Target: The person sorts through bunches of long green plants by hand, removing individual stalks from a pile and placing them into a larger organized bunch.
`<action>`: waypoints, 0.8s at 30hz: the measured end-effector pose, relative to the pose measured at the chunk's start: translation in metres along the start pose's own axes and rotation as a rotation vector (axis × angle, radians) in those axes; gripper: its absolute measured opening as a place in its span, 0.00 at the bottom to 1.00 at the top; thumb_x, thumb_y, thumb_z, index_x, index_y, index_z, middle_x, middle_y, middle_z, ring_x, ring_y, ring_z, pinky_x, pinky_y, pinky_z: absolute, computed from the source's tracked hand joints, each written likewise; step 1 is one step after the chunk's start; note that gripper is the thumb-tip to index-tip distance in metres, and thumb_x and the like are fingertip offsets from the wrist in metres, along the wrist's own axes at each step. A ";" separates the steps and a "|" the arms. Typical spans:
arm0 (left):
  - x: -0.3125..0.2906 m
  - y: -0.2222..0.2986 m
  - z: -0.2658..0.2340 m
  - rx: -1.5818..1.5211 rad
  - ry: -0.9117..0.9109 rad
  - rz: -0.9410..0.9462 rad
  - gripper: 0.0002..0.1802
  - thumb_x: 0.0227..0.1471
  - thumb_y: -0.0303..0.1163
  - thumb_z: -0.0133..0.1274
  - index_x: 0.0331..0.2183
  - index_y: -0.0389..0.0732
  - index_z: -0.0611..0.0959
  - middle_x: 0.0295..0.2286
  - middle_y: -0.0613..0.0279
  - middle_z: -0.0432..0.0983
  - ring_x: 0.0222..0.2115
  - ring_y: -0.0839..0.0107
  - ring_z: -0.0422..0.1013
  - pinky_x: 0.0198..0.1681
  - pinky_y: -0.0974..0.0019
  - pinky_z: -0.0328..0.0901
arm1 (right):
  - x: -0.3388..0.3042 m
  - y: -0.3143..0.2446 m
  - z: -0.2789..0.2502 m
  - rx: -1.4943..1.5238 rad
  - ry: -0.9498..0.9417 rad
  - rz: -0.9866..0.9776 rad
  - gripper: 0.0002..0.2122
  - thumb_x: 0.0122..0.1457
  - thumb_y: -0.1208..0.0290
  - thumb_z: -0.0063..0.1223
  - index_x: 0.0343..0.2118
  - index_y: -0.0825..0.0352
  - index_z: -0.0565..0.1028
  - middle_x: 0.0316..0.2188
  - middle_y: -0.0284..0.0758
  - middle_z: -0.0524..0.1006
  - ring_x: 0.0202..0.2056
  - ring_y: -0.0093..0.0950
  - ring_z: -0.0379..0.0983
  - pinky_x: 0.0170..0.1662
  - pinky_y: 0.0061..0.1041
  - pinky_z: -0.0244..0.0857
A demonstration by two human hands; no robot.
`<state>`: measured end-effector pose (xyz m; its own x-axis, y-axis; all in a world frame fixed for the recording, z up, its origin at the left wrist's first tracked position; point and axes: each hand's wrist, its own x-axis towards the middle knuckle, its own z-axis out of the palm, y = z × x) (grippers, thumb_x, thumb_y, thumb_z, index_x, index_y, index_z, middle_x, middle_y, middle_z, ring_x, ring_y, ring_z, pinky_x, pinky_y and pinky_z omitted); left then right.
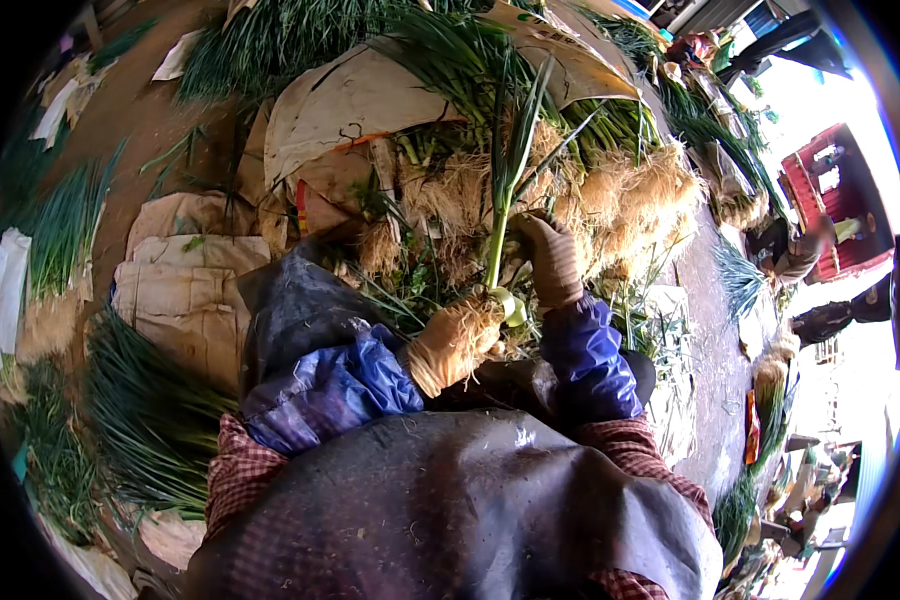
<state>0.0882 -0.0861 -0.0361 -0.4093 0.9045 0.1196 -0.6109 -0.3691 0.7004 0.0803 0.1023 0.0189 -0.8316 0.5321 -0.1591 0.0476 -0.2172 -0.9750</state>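
Note:
A green onion (502,215) stands nearly upright in front of me, its long green leaves pointing away. My left hand (457,343), in a soiled tan glove, is closed around its root end. A pale peeled strip (513,307) curls out beside that hand. My right hand (552,258), in a brown glove, is at the stalk's right side with its fingers curled in against it. Whether those fingers pinch the stalk or a loose leaf is hidden. Just beyond both hands lies a heap of green onions, their stringy roots (625,205) facing me.
Tan sacking (355,105) partly covers the heap. Folded sacks (185,295) lie to the left, above a large bundle of green onions (145,415). Leaf scraps surround my hands. More bundles line the right, where another person's gloved hand (800,255) shows near a red vehicle (838,205).

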 end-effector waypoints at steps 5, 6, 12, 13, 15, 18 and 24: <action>-0.003 -0.007 -0.003 -0.442 0.015 -0.181 0.12 0.59 0.34 0.48 0.44 0.40 0.76 0.39 0.59 0.74 0.27 0.77 0.66 0.36 0.68 0.65 | 0.017 0.007 -0.009 -0.155 -0.080 -0.011 0.13 0.61 0.62 0.50 0.37 0.69 0.77 0.25 0.31 0.78 0.23 0.20 0.73 0.25 0.15 0.67; -0.004 -0.007 -0.001 -0.456 0.049 -0.193 0.13 0.59 0.34 0.49 0.44 0.40 0.76 0.36 0.61 0.74 0.26 0.78 0.65 0.36 0.68 0.65 | 0.015 0.007 -0.008 -0.166 -0.026 -0.049 0.12 0.61 0.64 0.51 0.37 0.69 0.77 0.25 0.31 0.78 0.23 0.20 0.72 0.25 0.15 0.67; 0.000 0.019 0.007 -0.734 0.187 -0.098 0.19 0.56 0.37 0.53 0.45 0.36 0.75 0.21 0.73 0.65 0.20 0.81 0.60 0.35 0.69 0.64 | -0.052 -0.011 0.008 -0.354 -0.114 -0.716 0.06 0.60 0.78 0.46 0.33 0.70 0.77 0.25 0.36 0.78 0.21 0.20 0.74 0.21 0.16 0.67; 0.001 0.023 0.003 -0.713 0.214 -0.099 0.17 0.57 0.36 0.51 0.44 0.35 0.75 0.20 0.73 0.60 0.19 0.81 0.58 0.36 0.68 0.64 | -0.062 -0.008 0.000 -0.336 -0.057 -0.850 0.07 0.61 0.76 0.46 0.34 0.70 0.76 0.25 0.37 0.77 0.21 0.20 0.73 0.22 0.17 0.67; 0.002 0.025 -0.003 -0.662 0.210 -0.064 0.14 0.58 0.35 0.49 0.42 0.36 0.75 0.18 0.74 0.56 0.19 0.80 0.56 0.37 0.67 0.64 | -0.081 -0.018 -0.016 -0.097 -0.054 -0.948 0.10 0.63 0.71 0.44 0.40 0.71 0.74 0.25 0.39 0.76 0.22 0.21 0.72 0.23 0.20 0.67; 0.004 0.012 -0.008 -0.282 0.278 -0.012 0.11 0.61 0.33 0.46 0.42 0.37 0.75 0.21 0.72 0.63 0.21 0.81 0.61 0.34 0.71 0.64 | -0.089 -0.059 -0.008 0.049 0.023 -1.048 0.20 0.65 0.60 0.40 0.50 0.73 0.68 0.28 0.42 0.76 0.26 0.24 0.72 0.28 0.23 0.66; 0.015 0.012 0.005 -0.052 0.410 0.110 0.15 0.58 0.27 0.52 0.47 0.37 0.75 0.35 0.67 0.76 0.32 0.79 0.72 0.36 0.78 0.68 | -0.068 -0.010 -0.023 -0.147 -0.411 -0.065 0.29 0.51 0.64 0.65 0.54 0.64 0.66 0.32 0.30 0.77 0.32 0.19 0.71 0.40 0.21 0.69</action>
<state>0.0786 -0.0757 -0.0223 -0.7035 0.7028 -0.1054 -0.5772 -0.4787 0.6616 0.1496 0.0873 0.0357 -0.9850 0.1651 -0.0502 0.0408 -0.0596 -0.9974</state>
